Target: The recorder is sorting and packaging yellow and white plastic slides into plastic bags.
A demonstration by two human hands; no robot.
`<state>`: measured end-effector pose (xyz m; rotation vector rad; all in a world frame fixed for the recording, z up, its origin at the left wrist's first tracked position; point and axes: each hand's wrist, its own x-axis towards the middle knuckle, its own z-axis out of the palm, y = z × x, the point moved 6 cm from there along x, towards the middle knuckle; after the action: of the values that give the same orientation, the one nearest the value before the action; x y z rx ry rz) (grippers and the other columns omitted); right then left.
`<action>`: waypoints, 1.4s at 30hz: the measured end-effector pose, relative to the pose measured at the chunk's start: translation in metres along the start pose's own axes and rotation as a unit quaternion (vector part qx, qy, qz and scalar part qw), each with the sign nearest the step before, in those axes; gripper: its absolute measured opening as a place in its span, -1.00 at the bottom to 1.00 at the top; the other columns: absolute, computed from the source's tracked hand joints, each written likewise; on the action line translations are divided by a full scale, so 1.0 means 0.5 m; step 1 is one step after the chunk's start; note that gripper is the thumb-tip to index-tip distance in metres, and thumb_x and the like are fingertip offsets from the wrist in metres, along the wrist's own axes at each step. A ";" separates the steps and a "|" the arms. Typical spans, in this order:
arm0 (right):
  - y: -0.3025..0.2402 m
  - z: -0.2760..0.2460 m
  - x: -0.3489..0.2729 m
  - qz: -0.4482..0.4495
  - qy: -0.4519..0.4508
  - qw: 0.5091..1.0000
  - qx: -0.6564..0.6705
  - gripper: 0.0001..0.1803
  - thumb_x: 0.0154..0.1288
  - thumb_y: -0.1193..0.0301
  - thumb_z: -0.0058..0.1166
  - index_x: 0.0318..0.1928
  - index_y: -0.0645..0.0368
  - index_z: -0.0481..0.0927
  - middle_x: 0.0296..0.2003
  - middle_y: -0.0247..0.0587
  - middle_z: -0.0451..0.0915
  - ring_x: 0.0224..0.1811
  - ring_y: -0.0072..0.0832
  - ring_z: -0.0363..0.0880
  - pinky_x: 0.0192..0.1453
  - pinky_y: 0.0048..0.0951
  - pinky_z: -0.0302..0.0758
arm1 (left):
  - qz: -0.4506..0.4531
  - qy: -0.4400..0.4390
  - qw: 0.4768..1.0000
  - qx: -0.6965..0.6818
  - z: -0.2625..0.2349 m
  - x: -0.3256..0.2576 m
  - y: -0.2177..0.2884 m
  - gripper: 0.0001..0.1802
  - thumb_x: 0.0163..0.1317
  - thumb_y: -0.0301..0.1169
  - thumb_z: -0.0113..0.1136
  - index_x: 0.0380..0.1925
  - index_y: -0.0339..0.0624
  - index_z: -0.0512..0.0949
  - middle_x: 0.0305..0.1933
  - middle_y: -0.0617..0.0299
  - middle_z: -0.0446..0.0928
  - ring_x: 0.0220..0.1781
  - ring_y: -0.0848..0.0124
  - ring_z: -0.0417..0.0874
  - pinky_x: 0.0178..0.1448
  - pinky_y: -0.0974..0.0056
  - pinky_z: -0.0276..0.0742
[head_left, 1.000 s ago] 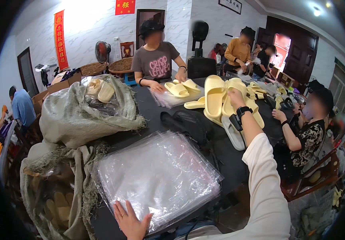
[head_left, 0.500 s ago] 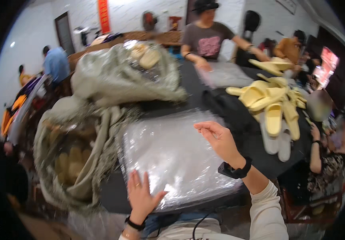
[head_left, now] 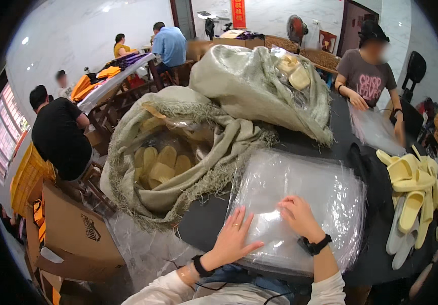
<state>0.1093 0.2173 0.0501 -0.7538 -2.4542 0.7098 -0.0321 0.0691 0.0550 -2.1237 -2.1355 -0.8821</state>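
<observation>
Bags (head_left: 325,203): straight in front of me, a loose clear stack on the black table (head_left: 196,223); slick film on slick film, so one sideways shove could fan the whole pile.
Left hand (head_left: 231,239): here it lies, flat at eight o'clock on the stack, fingers spread, thumb out; if that weight lifts, I reckon the near corner could slide.
Right hand (head_left: 300,216): mid-stack, fingers curled, tips drawn together; whether film is caught between them, I cannot tell. Clinging sheets could come up doubled.
Glare (head_left: 270,217): bright patches right between my hands, and a hidden edge could make a fingertip miss.
Near sack (head_left: 214,165): ten o'clock, mouth gaping, pale slippers (head_left: 163,168) inside; its frayed rim sits close by the bags' far-left corner, so a thread could snag.
Far sack (head_left: 234,81): eleven o'clock, bulging; a slump my way could crowd the stack.
Black bundle (head_left: 374,188): between two and three o'clock, just beside the bags; an overhanging edge could catch.
Yellow heap (head_left: 412,180): three o'clock, slippers piled crooked; an elbow's nudge could topple it.
</observation>
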 end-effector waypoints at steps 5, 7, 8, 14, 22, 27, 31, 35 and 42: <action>0.008 -0.002 0.005 0.001 -0.009 0.998 0.068 -0.80 0.15 0.44 0.12 -0.18 0.13 0.61 -0.11 -0.19 0.51 -0.05 -0.24 0.48 0.04 -0.27 0.40 | -0.005 0.031 0.998 -0.049 -0.231 0.036 -0.051 -0.50 0.07 -0.23 0.33 -0.02 -0.25 0.52 0.04 -0.02 0.53 0.15 0.03 0.49 0.22 0.09 0.38; 0.022 -0.007 0.004 0.013 -0.009 0.994 0.109 -0.81 0.15 0.46 0.12 -0.19 0.14 0.61 -0.11 -0.19 0.51 -0.08 -0.24 0.49 0.01 -0.29 0.42 | -0.104 0.005 0.988 -0.117 -0.298 0.081 -0.123 -0.48 0.15 -0.26 0.28 0.08 -0.25 0.47 0.10 0.00 0.52 0.18 0.23 0.50 0.24 0.21 0.36; 0.027 -0.014 0.002 -0.002 0.002 0.996 0.095 -0.81 0.15 0.46 0.13 -0.19 0.15 0.61 -0.12 -0.18 0.51 -0.10 -0.24 0.50 -0.01 -0.29 0.44 | -0.170 -0.035 0.974 -0.146 -0.318 0.114 -0.169 -0.50 0.23 -0.24 0.20 0.11 -0.26 0.45 0.10 0.09 0.53 0.14 0.35 0.51 0.21 0.27 0.37; 0.027 -0.019 0.010 -0.007 0.008 0.996 0.085 -0.81 0.14 0.46 0.14 -0.20 0.16 0.61 -0.14 -0.19 0.52 -0.11 -0.24 0.51 -0.03 -0.30 0.45 | -0.403 -0.061 0.769 -0.493 -0.325 0.248 -0.482 -0.23 0.25 -0.07 0.14 0.26 -0.41 0.18 0.17 -0.03 0.39 0.17 0.19 0.44 0.26 0.19 0.33; 0.022 -0.010 0.009 -0.020 0.002 0.997 0.070 -0.82 0.19 0.40 0.12 -0.19 0.11 0.61 -0.11 -0.24 0.51 -0.05 -0.25 0.49 0.05 -0.28 0.41 | -0.456 0.170 0.675 -0.555 -0.157 0.331 -0.778 -0.32 0.17 -0.08 0.14 0.22 -0.05 0.15 0.09 -0.09 0.19 -0.07 0.08 0.34 -0.04 -0.01 0.40; 0.033 -0.005 0.003 -0.009 -0.010 0.997 0.077 -0.81 0.21 0.36 0.10 -0.16 0.07 0.62 -0.09 -0.25 0.50 -0.04 -0.26 0.48 0.08 -0.27 0.39 | -0.440 0.225 0.646 -0.582 -0.072 0.365 -0.803 -0.57 0.23 -0.09 0.03 0.03 -0.03 0.35 0.06 0.16 0.35 0.01 0.16 0.33 0.02 -0.03 0.36; 0.045 -0.012 -0.001 0.021 -0.017 0.997 0.076 -0.79 0.23 0.34 0.08 -0.13 0.04 0.62 -0.09 -0.28 0.50 -0.02 -0.28 0.47 0.08 -0.27 0.38 | -0.416 0.273 0.567 -0.657 -0.022 0.412 -0.778 -0.35 0.21 0.04 0.02 0.21 -0.05 0.25 0.22 0.01 0.25 0.22 0.00 0.26 0.29 -0.18 0.16; 0.056 -0.006 -0.008 0.030 -0.015 0.997 0.068 -0.78 0.23 0.34 0.07 -0.11 0.01 0.61 -0.08 -0.32 0.50 -0.02 -0.29 0.47 0.08 -0.27 0.37 | -0.430 0.316 0.500 -0.682 0.005 0.437 -0.791 -0.35 0.17 -0.04 0.03 0.21 -0.12 0.24 0.19 -0.02 0.29 0.21 -0.05 0.29 0.22 -0.32 0.20; 0.042 0.008 -0.002 -0.002 -0.009 0.996 0.094 -0.78 0.22 0.34 0.08 -0.12 0.03 0.60 -0.07 -0.29 0.49 0.00 -0.27 0.45 0.10 -0.24 0.35 | -0.416 0.349 0.591 -0.597 -0.101 0.429 -0.880 -0.66 0.33 -0.23 -0.06 0.00 -0.17 0.40 -0.01 0.06 0.44 -0.02 0.07 0.47 -0.02 -0.13 0.46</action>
<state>0.1154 0.2303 0.0342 -0.6730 -2.3630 0.9335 -0.4747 0.2793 0.0122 -0.0765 -1.9924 -3.1325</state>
